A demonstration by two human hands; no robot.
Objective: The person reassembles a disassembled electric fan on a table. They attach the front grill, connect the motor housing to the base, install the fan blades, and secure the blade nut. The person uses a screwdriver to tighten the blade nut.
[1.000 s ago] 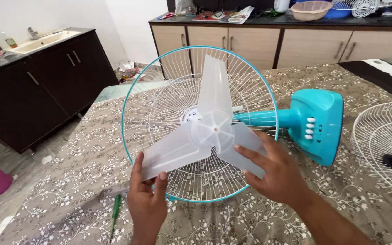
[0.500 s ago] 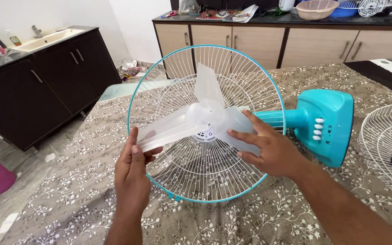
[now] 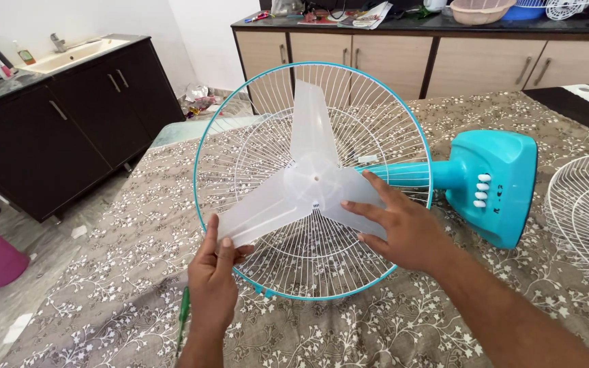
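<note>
Fan blade [image 3: 311,178], translucent white with three vanes, is held in front of the round wire fan guard [image 3: 313,180], its hub over the guard's centre. The left hand [image 3: 215,272] pinches the lower-left vane tip between thumb and fingers; the right hand [image 3: 399,225] lies spread and flat on the lower-right vane. Right of the guard, the teal fan base [image 3: 495,184] lies on the floral tablecloth [image 3: 117,272], showing four white buttons. A second, white guard [image 3: 587,218] sits further right. A green screwdriver [image 3: 184,315] lies below the guard, beside the left wrist.
</note>
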